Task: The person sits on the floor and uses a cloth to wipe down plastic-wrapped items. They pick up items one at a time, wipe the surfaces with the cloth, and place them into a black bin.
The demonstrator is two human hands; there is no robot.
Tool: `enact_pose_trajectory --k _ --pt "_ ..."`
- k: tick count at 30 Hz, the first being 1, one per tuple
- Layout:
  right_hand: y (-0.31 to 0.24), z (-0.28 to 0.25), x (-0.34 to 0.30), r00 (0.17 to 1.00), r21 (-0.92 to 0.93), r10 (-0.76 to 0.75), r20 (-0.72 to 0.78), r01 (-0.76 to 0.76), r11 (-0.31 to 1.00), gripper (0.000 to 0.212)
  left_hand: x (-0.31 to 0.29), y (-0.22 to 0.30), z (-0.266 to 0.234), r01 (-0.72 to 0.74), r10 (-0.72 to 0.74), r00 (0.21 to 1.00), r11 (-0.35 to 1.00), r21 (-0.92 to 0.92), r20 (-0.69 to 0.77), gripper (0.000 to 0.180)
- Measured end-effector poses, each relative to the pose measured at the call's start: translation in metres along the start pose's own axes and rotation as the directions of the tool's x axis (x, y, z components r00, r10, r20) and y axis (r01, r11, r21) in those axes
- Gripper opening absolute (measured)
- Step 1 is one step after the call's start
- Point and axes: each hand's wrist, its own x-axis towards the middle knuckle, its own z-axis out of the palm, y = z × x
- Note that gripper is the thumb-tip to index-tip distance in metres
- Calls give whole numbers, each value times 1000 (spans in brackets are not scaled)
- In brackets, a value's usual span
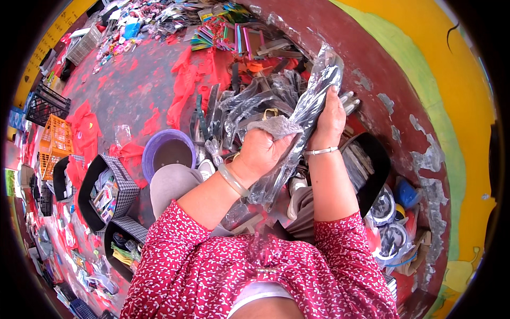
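My left hand (259,152) is closed on a small grey cloth (275,126), which lies against a long clear plastic sleeve (317,85). Something dark is inside the sleeve; its kind cannot be made out. The fingers of my right hand (329,121) wrap round the sleeve's right side and hold it tilted, upper end leaning right. Its lower end hangs between my knees. Just beyond my hands lies a heap of similar plastic-wrapped dark pieces (249,106) on the floor.
A purple bucket (149,159) with dark contents stands left of my knee. Several checked bins (123,183), an orange crate (56,139) and a black crate (47,106) line the left. At right are a black bin (376,165) and a peeling red wall (393,80).
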Motion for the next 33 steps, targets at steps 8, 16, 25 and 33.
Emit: enact_pose_trajectory --k 8,16,25,33 --pt "3 -12 14 999 38 -45 11 45 998 31 -4 3 -1 51 -52 999 996 -80 -10 19" --pt "-33 -32 37 984 152 -38 -176 65 986 33 -10 5 -16 70 -105 985 968 -241 -135 24" --pt "3 -5 8 983 31 -172 60 170 985 25 -2 5 10 303 -240 951 600 -741 195 62" --pt "16 2 -5 988 53 -145 44 142 988 22 0 -6 7 40 -51 993 993 -114 -103 11"
